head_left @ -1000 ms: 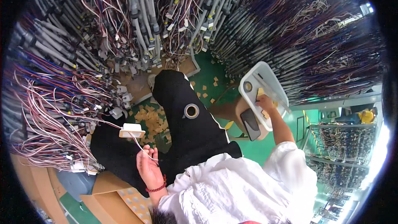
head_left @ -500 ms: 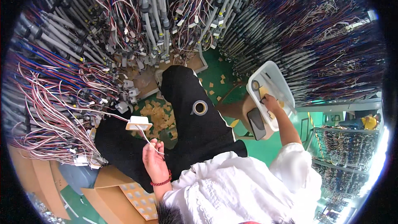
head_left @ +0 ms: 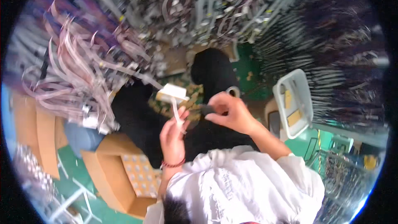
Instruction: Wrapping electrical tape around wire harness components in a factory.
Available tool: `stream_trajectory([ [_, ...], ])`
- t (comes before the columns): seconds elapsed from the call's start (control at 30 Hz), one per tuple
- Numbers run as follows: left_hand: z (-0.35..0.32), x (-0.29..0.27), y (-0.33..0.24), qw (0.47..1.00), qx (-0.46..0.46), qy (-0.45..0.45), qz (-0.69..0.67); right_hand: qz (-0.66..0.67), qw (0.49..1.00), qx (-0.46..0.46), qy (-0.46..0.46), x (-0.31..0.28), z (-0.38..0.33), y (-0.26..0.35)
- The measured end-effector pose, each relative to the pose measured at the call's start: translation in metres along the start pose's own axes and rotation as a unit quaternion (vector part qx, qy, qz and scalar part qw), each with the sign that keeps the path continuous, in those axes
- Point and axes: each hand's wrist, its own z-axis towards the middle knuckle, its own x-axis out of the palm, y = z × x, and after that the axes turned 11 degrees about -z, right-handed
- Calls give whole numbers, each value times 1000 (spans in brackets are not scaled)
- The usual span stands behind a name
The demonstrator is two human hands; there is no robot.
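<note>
A thin white cable is pinched in the fingers of my left hand. It runs up to a white block-shaped housing with a tan edge, and pinkish wires lead from that toward the bundle at left. My right hand holds a small dark piece between thumb and fingers, close to the right of the cable and apart from it. Motion blur hides what kind of piece it is. Just beyond that hand, a roll of tape is partly covered on my black-clad leg.
A white plastic bin with yellowish pieces inside stands at the right, beside a dense wall of hanging cables. Pink wire bundles spread at the left. An open cardboard box and a blue rounded object sit at lower left.
My right hand has left the bin and come over to the left hand, bringing the small dark piece. My left hand still holds the cable. The whole view has shifted and blurred.
</note>
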Motion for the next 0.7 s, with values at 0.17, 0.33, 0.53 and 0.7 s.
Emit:
stream_trajectory([
  [0.17,-10,-7,-9,999,-7,-36,34,-19,993,-20,118,48,26,29],
  [0.33,-9,-22,-13,987,-44,-46,-144,264,948,77,161,65,22,22],
  [0.53,-8,-18,-15,982,-63,-29,-174,277,947,81,140,68,19,12],
  [0.7,-4,-24,-11,978,-80,-18,-190,316,934,84,148,71,19,9],
])
